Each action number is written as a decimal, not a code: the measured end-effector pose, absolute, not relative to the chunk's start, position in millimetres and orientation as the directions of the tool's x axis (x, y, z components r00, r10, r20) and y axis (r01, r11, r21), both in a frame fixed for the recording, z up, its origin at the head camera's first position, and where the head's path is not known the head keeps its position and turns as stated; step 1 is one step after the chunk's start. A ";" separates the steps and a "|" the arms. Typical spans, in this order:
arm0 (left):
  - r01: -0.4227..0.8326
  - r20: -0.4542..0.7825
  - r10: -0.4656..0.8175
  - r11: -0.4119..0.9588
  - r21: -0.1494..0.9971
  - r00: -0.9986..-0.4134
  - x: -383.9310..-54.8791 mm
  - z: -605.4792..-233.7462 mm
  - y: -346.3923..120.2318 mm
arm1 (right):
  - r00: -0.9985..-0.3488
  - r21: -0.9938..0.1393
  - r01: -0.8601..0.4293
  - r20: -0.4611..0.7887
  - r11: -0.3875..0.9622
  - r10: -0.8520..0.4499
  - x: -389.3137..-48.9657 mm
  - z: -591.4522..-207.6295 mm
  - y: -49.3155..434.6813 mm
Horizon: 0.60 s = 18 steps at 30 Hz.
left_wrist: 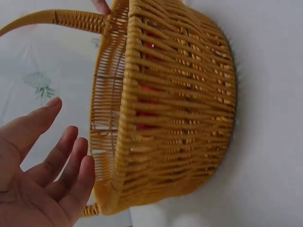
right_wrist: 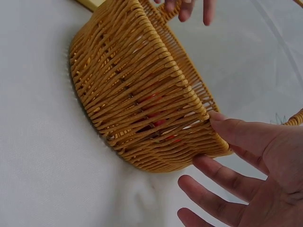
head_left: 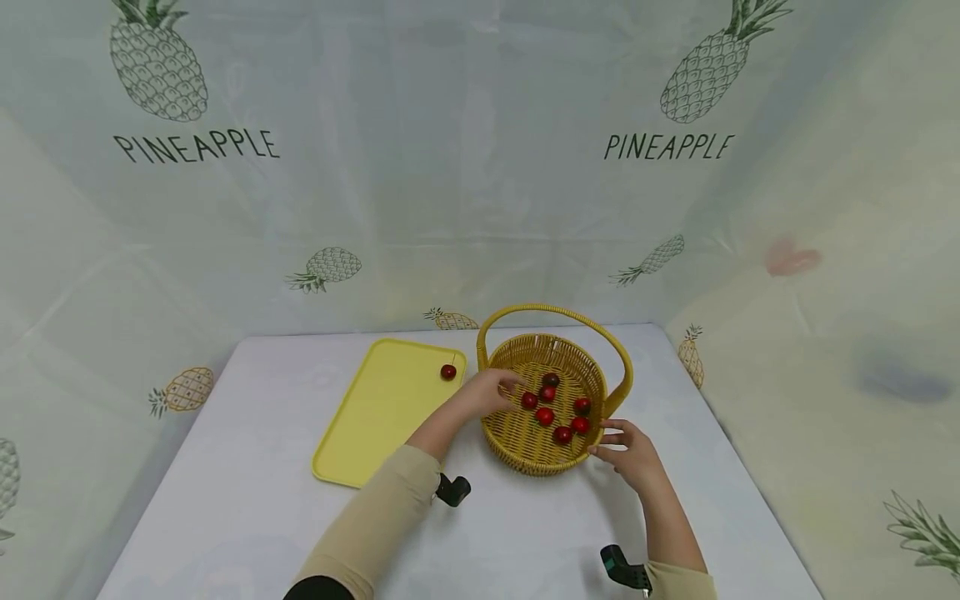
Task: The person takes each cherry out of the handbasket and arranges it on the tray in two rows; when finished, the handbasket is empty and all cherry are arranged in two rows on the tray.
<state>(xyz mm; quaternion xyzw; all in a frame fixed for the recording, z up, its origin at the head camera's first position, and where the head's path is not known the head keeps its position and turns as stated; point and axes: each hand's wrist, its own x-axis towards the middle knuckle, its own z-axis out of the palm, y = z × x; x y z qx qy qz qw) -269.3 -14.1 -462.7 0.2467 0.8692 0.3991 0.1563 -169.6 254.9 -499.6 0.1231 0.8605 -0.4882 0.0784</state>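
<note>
A yellow wicker basket (head_left: 528, 461) with a tall arched handle stands on the table, with several dark red cherries (head_left: 544, 416) on its floor. Over the basket's left side is my left hand (head_left: 491, 392), its fingers loosely bent and nothing between them. The left wrist view shows that hand (left_wrist: 49, 177) beside the rim, apart from it. My right hand (head_left: 632, 457) pinches the basket's right rim, thumb on top and index finger against the outer wall, as the right wrist view shows. One cherry (head_left: 448, 372) with a stem lies on the yellow tray (head_left: 382, 408).
Left of the basket, the tray lies flat on the white table (head_left: 247, 467), close to the basket's side. A pale curtain (head_left: 450, 167) printed with pineapples hangs behind the table and along its sides. The arched handle (head_left: 555, 308) rises above the basket.
</note>
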 end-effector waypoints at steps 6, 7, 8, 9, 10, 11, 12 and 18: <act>0.304 -0.131 0.581 0.589 0.749 -0.803 -270.4 -459.6 5.3 | -0.958 -0.822 0.286 -0.254 0.493 0.131 -169.5 -499.5 255.3; 0.303 -0.139 0.584 0.593 0.746 -0.800 -271.1 -459.6 8.1 | -0.958 -0.822 0.285 -0.254 0.493 0.129 -169.3 -499.0 255.3; 0.305 -0.145 0.585 0.599 0.740 -0.798 -272.0 -460.3 10.8 | -0.959 -0.823 0.283 -0.254 0.493 0.126 -169.4 -499.0 255.5; 0.305 -0.151 0.587 0.603 0.737 -0.795 -273.1 -461.0 13.4 | -0.958 -0.823 0.285 -0.256 0.491 0.127 -169.3 -498.6 255.3; 0.306 -0.158 0.588 0.610 0.731 -0.793 -274.2 -462.0 15.8 | -0.959 -0.824 0.283 -0.256 0.491 0.123 -169.1 -498.3 255.5; 0.309 -0.165 0.592 0.615 0.726 -0.789 -275.1 -462.8 18.0 | -0.959 -0.824 0.282 -0.256 0.491 0.122 -169.0 -498.0 255.5; 0.312 -0.172 0.596 0.619 0.721 -0.785 -276.3 -463.6 19.9 | -0.959 -0.824 0.283 -0.256 0.491 0.123 -168.8 -497.7 255.3; 0.340 -0.228 0.621 0.657 0.673 -0.750 -284.7 -467.6 29.6 | -0.958 -0.823 0.288 -0.255 0.490 0.133 -169.2 -498.1 254.2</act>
